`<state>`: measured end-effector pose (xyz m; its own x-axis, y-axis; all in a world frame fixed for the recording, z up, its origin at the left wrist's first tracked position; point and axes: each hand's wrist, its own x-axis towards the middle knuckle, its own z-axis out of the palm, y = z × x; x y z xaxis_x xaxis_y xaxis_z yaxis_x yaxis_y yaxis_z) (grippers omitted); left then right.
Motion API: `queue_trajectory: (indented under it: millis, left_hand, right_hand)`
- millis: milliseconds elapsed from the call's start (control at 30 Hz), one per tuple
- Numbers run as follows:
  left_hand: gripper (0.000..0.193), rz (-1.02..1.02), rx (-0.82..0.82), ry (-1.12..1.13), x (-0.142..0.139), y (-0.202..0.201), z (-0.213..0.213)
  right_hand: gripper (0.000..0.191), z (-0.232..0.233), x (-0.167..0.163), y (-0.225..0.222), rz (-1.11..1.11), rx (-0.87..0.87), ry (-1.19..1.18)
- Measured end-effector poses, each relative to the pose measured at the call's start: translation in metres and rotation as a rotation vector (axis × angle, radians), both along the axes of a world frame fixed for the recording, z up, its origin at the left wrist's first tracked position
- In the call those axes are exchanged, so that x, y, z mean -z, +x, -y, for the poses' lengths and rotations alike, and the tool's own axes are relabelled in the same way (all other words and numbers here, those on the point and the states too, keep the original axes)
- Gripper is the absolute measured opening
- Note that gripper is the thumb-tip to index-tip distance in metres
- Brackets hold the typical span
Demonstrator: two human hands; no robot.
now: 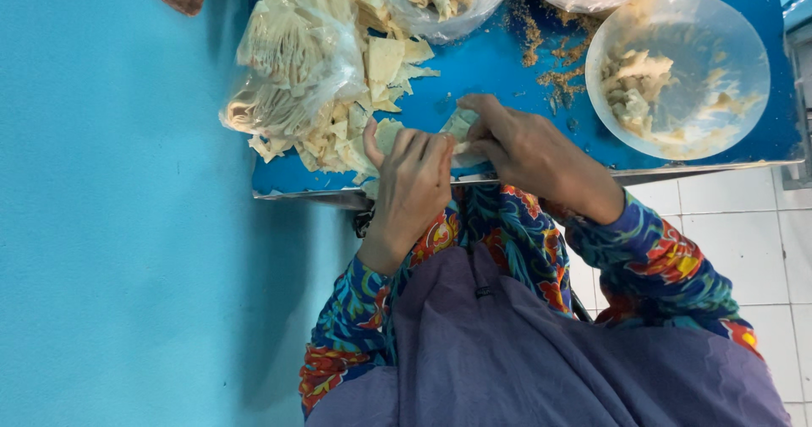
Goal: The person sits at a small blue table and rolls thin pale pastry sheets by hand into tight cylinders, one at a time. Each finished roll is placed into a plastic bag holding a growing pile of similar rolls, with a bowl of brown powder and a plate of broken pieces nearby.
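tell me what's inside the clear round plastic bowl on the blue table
The clear round plastic bowl holds pale, beige filled pieces bunched at its left side, with smears and crumbs across the rest. What is inside the pieces cannot be seen.

Left hand (412,183) and right hand (526,150) pinch pale wrapper piece (461,124) over blue table (495,68). Wrapper pile (355,123) beside left hand; clear bowl (677,72) with filling near right.

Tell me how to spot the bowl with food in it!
Start at the blue table and look toward its corner beside the white floor tiles. The clear round bowl sits there holding pale lumps; unlike the crinkly plastic bags nearby, it is stiff and perfectly round.
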<state>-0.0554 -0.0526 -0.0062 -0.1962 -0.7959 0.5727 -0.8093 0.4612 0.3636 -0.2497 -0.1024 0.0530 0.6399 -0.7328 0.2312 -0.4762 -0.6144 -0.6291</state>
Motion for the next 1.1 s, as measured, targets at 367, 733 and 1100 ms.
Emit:
queue_trajectory:
  millis: [367,733,1100]
  left_hand:
    - [0.012,0.129,0.01,-0.102,0.002,0.002,-0.004]
    - [0.009,0.11,0.08,0.05,-0.004,0.005,0.016]
    - [0.004,-0.041,0.185,0.216,-0.013,0.014,0.04]
  right_hand:
    - [0.063,-0.011,0.001,0.007,-0.045,-0.009,-0.269]
    - [0.059,-0.01,0.008,0.006,-0.124,0.036,-0.275]
    - [0.068,0.018,0.006,0.004,-0.025,-0.061,0.042]
